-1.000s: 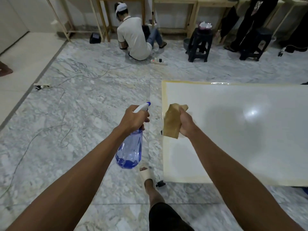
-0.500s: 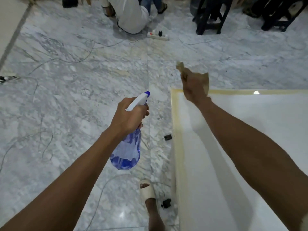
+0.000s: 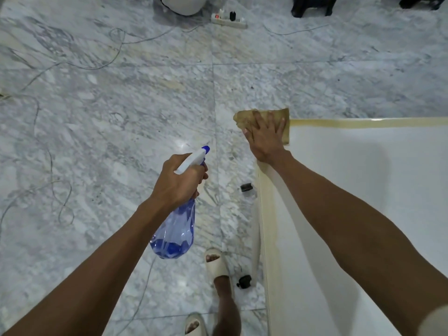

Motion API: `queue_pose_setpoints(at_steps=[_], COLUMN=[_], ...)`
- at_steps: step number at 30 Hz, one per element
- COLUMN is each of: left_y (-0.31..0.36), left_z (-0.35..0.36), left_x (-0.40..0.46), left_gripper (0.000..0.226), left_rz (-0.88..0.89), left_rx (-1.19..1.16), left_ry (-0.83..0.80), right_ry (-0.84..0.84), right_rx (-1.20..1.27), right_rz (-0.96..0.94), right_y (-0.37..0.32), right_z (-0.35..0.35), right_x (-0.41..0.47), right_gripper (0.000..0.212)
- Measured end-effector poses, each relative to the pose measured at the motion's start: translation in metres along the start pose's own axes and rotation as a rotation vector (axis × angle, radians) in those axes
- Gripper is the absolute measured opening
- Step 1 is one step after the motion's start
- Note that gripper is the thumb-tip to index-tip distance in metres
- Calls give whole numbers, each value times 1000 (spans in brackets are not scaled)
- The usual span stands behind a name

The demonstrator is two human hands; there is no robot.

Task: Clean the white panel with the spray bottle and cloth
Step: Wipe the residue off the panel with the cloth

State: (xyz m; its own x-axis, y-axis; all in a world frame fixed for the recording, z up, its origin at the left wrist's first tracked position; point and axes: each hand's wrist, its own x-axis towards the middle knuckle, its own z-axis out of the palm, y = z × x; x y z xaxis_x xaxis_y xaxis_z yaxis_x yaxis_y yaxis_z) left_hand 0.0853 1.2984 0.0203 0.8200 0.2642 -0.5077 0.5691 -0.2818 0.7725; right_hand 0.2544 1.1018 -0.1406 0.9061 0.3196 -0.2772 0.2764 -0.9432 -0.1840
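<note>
right hand (image 3: 265, 135) fingers flat, spread, pressing tan cloth (image 3: 260, 117) onto far-left corner of white panel (image 3: 363, 190). left hand (image 3: 180, 181) curled round spray bottle (image 3: 175, 229), left of panel, above floor. likely wiping step; next, probably sweeping cloth inward along panel. no readable labels.

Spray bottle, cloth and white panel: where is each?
spray bottle (image 3: 178, 229), head view, on its clear blue body.
cloth (image 3: 244, 117), head view, on its bare left part.
white panel (image 3: 363, 190), head view, on its bare glossy face.
</note>
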Motion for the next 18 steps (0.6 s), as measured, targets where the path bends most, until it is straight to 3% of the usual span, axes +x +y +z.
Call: queue_pose_setpoints(at_steps=[18], left_y=[-13], left_z=[-10], left_x=[-51], left_gripper=[25], left_rz=[51], left_rx=[-5], left_ry=[0], right_ry=[1], right_rx=[69], right_rz=[-11], right_y=[-3], right_z=[20], right_x=[-65], right_gripper=[57])
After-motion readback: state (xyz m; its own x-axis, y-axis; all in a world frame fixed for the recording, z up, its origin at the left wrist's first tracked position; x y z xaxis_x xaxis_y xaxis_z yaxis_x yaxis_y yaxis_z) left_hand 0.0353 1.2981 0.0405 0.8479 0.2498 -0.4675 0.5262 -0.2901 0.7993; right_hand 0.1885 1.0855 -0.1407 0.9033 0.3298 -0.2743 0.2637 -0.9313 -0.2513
